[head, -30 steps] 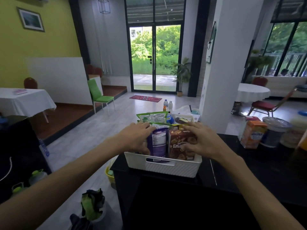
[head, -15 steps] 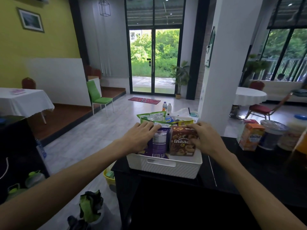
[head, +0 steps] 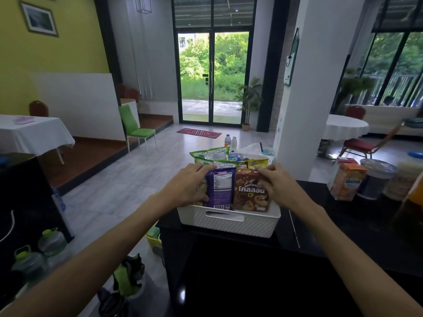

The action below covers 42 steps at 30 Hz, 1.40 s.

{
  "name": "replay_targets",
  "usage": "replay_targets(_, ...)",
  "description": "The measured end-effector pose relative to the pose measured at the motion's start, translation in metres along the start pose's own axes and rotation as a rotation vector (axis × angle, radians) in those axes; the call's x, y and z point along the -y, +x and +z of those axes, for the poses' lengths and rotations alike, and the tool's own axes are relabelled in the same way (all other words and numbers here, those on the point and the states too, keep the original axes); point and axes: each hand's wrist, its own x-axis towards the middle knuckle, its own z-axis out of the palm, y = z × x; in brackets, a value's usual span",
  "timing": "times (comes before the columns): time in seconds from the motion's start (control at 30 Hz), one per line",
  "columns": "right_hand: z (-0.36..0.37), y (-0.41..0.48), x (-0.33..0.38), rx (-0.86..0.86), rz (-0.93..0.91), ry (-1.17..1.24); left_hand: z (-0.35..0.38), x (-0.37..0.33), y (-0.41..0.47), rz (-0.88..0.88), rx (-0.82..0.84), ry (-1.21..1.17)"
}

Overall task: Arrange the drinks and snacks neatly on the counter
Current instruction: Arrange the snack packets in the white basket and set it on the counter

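A white basket (head: 229, 223) full of snacks stands at the left end of the black counter (head: 320, 236). In its front row a purple snack bag (head: 220, 191) stands upright beside a brown snack box (head: 249, 195). My left hand (head: 187, 186) grips the purple bag's left edge and top. My right hand (head: 278, 184) holds the brown box at its top right corner. Green snack bags (head: 209, 155) and a yellow packet (head: 256, 163) stand behind them in the basket.
An orange carton (head: 346, 184), a dark lidded jar (head: 375, 179) and further jars stand on the counter's right side. A white pillar (head: 306, 88) rises just behind the basket. The counter's left edge drops to the floor, where a yellow bin (head: 153, 239) sits.
Both hands have slid slightly along the tops of the front snacks, and the purple bag and brown box now stand more upright and even. The view has shifted a little.
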Motion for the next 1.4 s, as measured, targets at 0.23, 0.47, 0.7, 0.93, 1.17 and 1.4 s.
replay_targets(0.23, 0.004, -0.006, 0.004, -0.027, -0.019, 0.009, 0.002, 0.007, 0.006, 0.006, -0.002, 0.113)
replay_targets(0.47, 0.008, -0.016, 0.005, -0.178, -0.027, 0.052, -0.003, 0.0, 0.009, 0.114, -0.037, 0.151)
replay_targets(0.7, 0.007, -0.02, 0.004, -0.246, 0.001, 0.102, -0.005, -0.003, 0.01, 0.182, -0.043, 0.137)
replay_targets(0.93, -0.003, -0.013, 0.004, -0.182, 0.054, 0.215, 0.003, 0.001, 0.012, 0.128, -0.032, 0.198)
replay_targets(1.17, -0.01, -0.008, 0.014, -0.119, 0.115, 0.265, 0.006, -0.001, 0.016, 0.105, -0.025, 0.278)
replay_targets(1.4, -0.007, -0.01, 0.01, -0.132, 0.134, 0.338, 0.006, -0.002, 0.015, 0.096, -0.013, 0.255)
